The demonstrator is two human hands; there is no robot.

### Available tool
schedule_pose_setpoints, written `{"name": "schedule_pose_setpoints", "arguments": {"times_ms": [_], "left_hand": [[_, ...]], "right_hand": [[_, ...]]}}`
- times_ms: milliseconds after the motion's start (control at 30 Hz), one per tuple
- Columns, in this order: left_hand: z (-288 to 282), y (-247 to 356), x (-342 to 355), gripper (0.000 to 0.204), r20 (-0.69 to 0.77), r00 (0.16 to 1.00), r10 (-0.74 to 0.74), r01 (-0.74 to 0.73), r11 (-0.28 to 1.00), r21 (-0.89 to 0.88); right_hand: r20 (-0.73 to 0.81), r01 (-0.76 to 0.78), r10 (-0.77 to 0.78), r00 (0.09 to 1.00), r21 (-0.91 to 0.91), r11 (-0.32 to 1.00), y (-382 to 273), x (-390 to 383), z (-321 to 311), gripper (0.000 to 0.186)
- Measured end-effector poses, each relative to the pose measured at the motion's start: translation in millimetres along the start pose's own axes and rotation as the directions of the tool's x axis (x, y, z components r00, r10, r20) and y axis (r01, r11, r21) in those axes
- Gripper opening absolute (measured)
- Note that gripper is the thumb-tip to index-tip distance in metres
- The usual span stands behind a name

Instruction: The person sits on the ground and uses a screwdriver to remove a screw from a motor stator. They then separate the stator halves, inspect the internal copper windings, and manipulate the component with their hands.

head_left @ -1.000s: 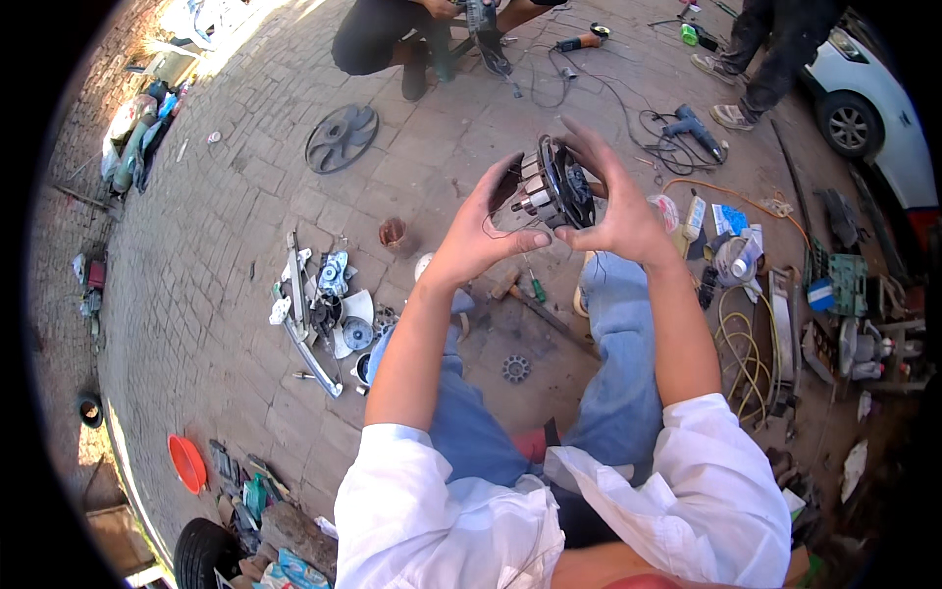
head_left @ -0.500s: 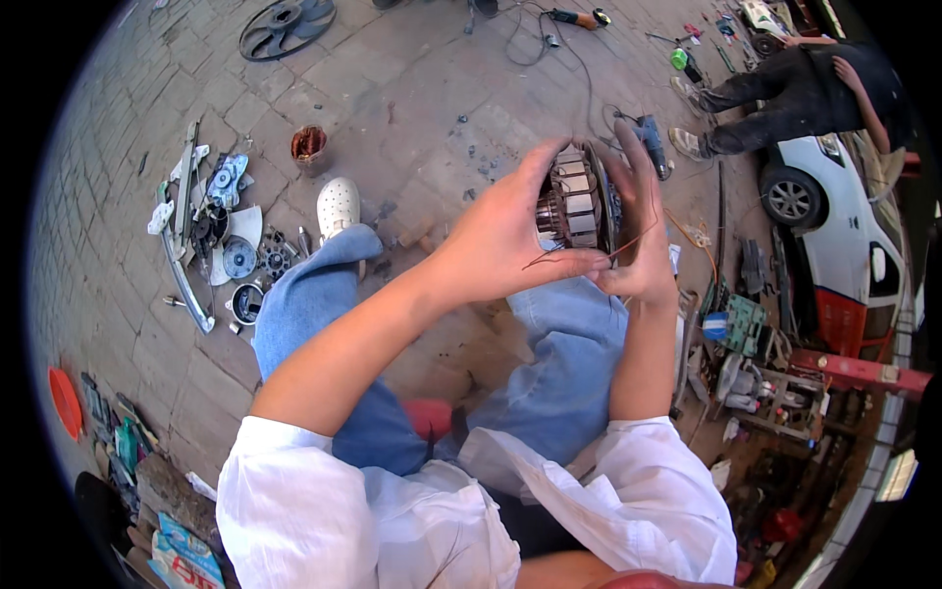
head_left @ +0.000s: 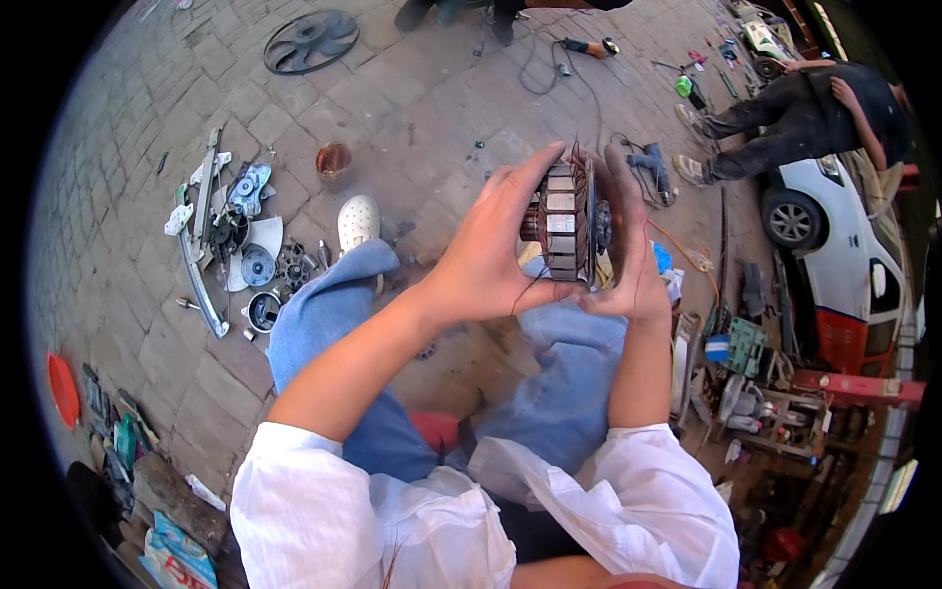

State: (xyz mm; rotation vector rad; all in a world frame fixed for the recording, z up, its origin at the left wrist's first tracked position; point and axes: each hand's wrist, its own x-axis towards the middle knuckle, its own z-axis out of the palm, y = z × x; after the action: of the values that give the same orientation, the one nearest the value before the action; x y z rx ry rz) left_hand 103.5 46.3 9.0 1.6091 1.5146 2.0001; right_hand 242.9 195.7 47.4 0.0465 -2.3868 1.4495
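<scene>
Between my two hands is a motor armature (head_left: 561, 226), with flat metal segments round its rim, copper windings and a ribbed stub on its left side. My left hand (head_left: 481, 245) grips it from the left, the thumb beneath and the fingers over the top. From the right, my right hand (head_left: 638, 270) is curved round the darker side, fingers pointing up and thumb below. Loose thin wires stick out near both thumbs. The armature is held up above my knees, clear of the ground; the fingers partly hide its ends.
Dismantled motor parts (head_left: 257, 265) lie by my shoe at left. Beyond are a tub of copper scrap (head_left: 333, 160) and a black fan (head_left: 311, 42). Corded power tools (head_left: 650, 167) lie ahead right. A person (head_left: 785, 108) bends by a white car (head_left: 834, 221); metal scrap (head_left: 775, 407) crowds the right.
The armature has turned slightly, so its segmented rim faces me more squarely. Both hands still hold it. The whole view has shifted a little, with ground things lower in the picture.
</scene>
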Motion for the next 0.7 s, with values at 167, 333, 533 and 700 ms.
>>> {"name": "schedule_pose_setpoints", "arguments": {"times_ms": [167, 333, 533, 700], "left_hand": [[-8, 3, 1, 0.110, -0.002, 0.996, 0.092, -0.091, 0.991, 0.095], [-8, 3, 0, 0.111, 0.029, 0.987, 0.160, -0.163, 0.968, 0.191], [-10, 2, -5, 0.113, 0.106, 0.978, 0.181, -0.205, 0.929, 0.307], [-11, 12, 2, 0.112, 0.129, 0.988, 0.084, -0.120, 0.945, 0.304]], "right_hand": [[-0.023, 0.002, 0.002, 1.000, 0.152, 0.988, -4, 0, 4, 0.130], [-0.035, -0.039, 0.044, 0.998, 0.146, 0.989, -8, 1, 6, 0.132], [-0.043, -0.057, 0.063, 0.997, 0.131, 0.990, -10, 0, 13, 0.124], [-0.074, -0.032, 0.049, 0.996, 0.207, 0.978, -7, 2, 14, 0.119]]}}
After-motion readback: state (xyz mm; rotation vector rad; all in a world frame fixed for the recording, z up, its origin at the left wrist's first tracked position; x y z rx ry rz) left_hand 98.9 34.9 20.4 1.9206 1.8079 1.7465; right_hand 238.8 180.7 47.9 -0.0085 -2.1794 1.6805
